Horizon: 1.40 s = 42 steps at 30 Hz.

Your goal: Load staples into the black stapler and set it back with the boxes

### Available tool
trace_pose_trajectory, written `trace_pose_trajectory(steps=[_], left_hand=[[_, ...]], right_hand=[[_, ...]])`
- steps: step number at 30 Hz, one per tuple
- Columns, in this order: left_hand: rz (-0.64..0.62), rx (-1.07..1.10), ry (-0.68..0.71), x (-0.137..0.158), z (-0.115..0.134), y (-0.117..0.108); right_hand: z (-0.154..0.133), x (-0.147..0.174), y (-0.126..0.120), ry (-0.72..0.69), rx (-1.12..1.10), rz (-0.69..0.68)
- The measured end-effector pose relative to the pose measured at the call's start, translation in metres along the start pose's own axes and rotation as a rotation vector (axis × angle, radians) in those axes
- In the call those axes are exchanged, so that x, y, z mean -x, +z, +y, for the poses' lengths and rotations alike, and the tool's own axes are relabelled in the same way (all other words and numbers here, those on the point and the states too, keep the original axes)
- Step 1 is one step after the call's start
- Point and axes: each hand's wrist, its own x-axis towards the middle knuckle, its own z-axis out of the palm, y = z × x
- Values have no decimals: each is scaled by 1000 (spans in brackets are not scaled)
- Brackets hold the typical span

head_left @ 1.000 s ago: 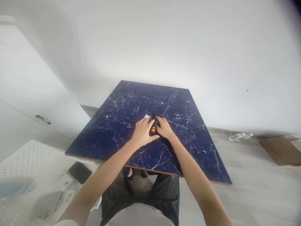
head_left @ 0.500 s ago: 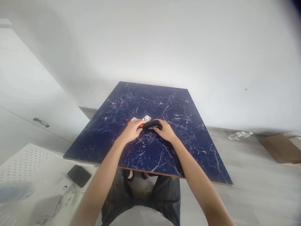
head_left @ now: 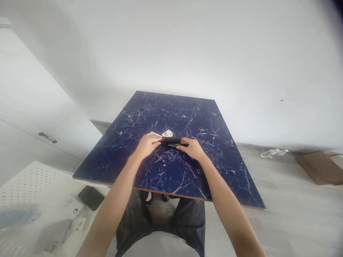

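A black stapler (head_left: 172,141) with a thin shiny strip along its near side lies crosswise between my hands, low over or on the blue marbled tabletop (head_left: 171,110). My left hand (head_left: 148,144) grips its left end, where a bit of orange shows at the fingertips. The fingers and thumb of my right hand (head_left: 192,147) are closed around its right end. Just behind the stapler is a small white box (head_left: 167,133) with red and dark print. Another small pale packet (head_left: 155,134) is partly hidden behind my left fingers.
On the lower left, a white perforated surface (head_left: 29,182) carries a black phone (head_left: 91,197) and a blurred bluish item. A white cabinet with a dark handle (head_left: 47,137) stands left. Plastic bottles (head_left: 273,153) and flattened cardboard (head_left: 323,167) lie on the floor at right.
My right hand has shifted slightly right and the stapler has turned a little, showing more of its long black side. The left hand has drawn slightly left, covering more of the pale packet.
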Motion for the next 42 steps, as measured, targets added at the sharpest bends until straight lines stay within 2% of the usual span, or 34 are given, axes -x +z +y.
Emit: trace_pose_trajectory(steps=[3,7,12,16,25,31,36,39,42], left_hand=[[-20,-3,-41,1,3,-3],[-70,-24,-141,2,7,-6],[-80,-30,-142,3,12,-11],[-66,-87,-129,3,11,-14],[-18,-111,-128,4,11,-17],[-20,-106,-109,4,10,-14],[-20,-97,-97,4,8,-12],[-22,-101,-97,4,8,-11],[-29,-102,-102,4,8,-11]], right_hand=[[4,3,-14,0,54,-22],[18,11,-41,80,97,-19],[26,17,-58,156,194,-13],[18,17,-51,148,280,-158],[13,15,-37,56,257,-157],[6,17,-41,31,217,-218],[6,17,-46,4,162,-120],[4,8,-37,-60,138,-6],[3,-4,-25,-140,183,51]])
